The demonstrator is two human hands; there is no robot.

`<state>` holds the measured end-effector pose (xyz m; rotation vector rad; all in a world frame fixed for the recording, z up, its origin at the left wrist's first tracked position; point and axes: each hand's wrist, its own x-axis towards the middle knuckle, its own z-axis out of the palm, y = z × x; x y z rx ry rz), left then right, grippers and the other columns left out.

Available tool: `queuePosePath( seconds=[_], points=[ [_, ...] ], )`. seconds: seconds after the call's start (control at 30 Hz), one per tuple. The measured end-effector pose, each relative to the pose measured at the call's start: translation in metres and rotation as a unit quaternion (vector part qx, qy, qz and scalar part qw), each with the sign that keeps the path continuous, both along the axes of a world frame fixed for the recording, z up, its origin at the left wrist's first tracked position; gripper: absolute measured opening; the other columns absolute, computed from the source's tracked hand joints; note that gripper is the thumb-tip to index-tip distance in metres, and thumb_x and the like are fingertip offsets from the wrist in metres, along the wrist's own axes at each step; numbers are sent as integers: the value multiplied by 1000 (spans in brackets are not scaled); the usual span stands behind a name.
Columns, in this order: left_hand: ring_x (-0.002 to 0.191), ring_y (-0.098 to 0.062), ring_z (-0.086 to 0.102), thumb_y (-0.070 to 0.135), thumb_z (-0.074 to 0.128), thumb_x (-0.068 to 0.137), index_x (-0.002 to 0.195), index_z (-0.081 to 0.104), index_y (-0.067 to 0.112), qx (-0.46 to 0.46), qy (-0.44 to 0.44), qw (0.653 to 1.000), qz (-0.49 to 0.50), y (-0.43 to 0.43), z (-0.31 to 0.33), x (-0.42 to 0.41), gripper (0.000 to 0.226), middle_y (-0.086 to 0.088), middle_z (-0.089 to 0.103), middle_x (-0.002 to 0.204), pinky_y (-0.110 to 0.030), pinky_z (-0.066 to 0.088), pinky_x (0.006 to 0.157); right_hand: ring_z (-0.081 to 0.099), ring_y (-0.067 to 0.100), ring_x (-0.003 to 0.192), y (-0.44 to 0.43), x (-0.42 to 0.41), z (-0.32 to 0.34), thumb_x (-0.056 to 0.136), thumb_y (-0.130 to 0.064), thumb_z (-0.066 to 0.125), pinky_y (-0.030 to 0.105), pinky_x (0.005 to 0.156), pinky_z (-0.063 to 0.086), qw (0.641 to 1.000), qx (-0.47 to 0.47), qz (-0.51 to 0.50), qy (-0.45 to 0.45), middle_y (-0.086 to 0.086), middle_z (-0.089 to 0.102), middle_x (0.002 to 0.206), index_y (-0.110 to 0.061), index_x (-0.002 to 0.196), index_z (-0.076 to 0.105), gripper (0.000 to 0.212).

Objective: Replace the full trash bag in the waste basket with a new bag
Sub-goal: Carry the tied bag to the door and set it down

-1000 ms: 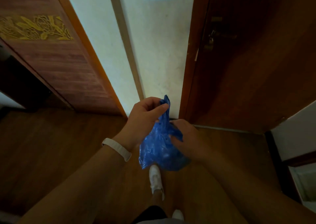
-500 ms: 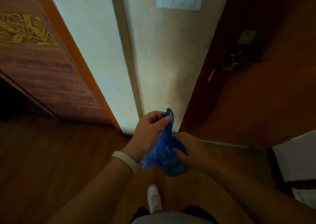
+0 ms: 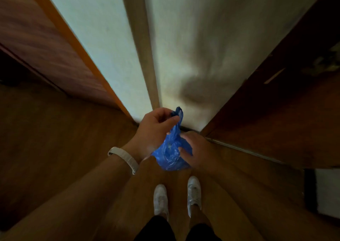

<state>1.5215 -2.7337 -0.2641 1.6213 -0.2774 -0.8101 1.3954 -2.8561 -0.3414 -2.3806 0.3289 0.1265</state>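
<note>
Left hand (image 3: 156, 130) pinches the twisted neck of the blue plastic bag (image 3: 168, 154) between thumb and curled fingers; the neck tip pokes out above the knuckles. Right hand (image 3: 197, 151) sits lower, fingers curled onto the bag's side, thumb near the top of the bulge. The bag hangs in the air between both hands, above the floor, just ahead of the white shoes (image 3: 161, 198). Waste basket not in view.

Frame is motion-blurred, so I can't say for sure if this is the full bag gathered shut or a fresh one bunched up. The rounded bottom suggests contents.

Step, my read: securing the bag while carrying it. To do it well:
- keep the neck pinch tight
- support the bulge with the right hand, don't squeeze; thin film will likely stretch or tear
- keep it off the door edge

Room: wood plank floor (image 3: 55, 148), pale wall (image 3: 202, 38) dead ahead with a vertical trim strip (image 3: 139, 47), dark wooden door (image 3: 285, 102) on the right, reddish wood panel (image 3: 46, 38) with an orange edge on the left. White wristband (image 3: 127, 158) on the left wrist. Light is dim.
</note>
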Motion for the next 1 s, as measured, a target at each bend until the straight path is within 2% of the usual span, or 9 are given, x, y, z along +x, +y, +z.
queuePosePath(
  seconds=[0.1,0.23,0.33,0.47,0.6,0.67,0.83,0.93,1.0],
  points=[
    [74,-22,64,10,64,91,88,68,12,17,2,1000,13,-23,-56,12,5,-22,66,81,-32,54,70,56,9,100,-21,13,-60,91,-39,54,30,83,51,999,-30,40,-14,-3,60,110,-21,119,53,33],
    [71,-16,59,10,62,92,92,66,5,48,13,999,4,-47,-139,20,7,-13,62,79,-25,52,65,57,15,97,-44,22,-142,90,-33,59,31,78,51,997,-53,46,-29,1,61,106,-16,116,57,31],
    [73,-20,58,9,61,92,97,64,-2,74,21,997,9,-61,-207,27,12,-16,59,80,-29,51,66,58,20,101,-59,24,-206,86,-33,62,35,78,53,993,-98,60,0,5,60,113,-15,121,55,39],
    [69,-18,50,9,61,93,99,59,-11,120,24,992,10,-78,-293,33,21,-13,50,77,-26,46,60,54,29,114,-73,20,-276,85,-35,63,44,85,52,988,-127,59,62,11,54,129,-14,127,52,48],
    [61,-17,42,13,63,91,85,63,0,172,20,985,13,-92,-377,41,14,-6,42,65,-32,39,59,55,31,110,-83,15,-322,85,-32,63,46,83,51,985,-151,37,69,14,56,126,-12,124,55,45],
    [58,-14,44,14,63,91,88,65,3,202,15,979,17,-98,-414,44,12,-2,44,64,-30,40,56,56,32,107,-89,11,-336,84,-31,64,45,80,51,986,-154,18,64,14,58,121,-10,121,57,43],
    [84,-14,61,21,58,95,106,66,15,284,36,958,-23,-106,-474,44,15,-3,65,95,-22,48,63,50,31,116,-104,7,-352,88,-36,59,44,89,45,981,-166,15,99,14,52,128,-11,129,52,48],
    [98,-12,62,27,57,96,113,63,19,291,19,955,-54,-101,-480,43,20,4,65,106,-18,43,65,46,28,120,-108,8,-350,90,-41,54,41,92,43,980,-163,11,113,10,49,131,-14,132,47,50],
    [99,-1,58,33,55,97,125,57,23,299,-40,947,-110,-95,-469,44,30,13,59,113,-14,39,69,45,28,121,-109,10,-344,90,-42,53,44,93,43,979,-165,13,119,11,49,132,-14,134,46,53]
  ],
)
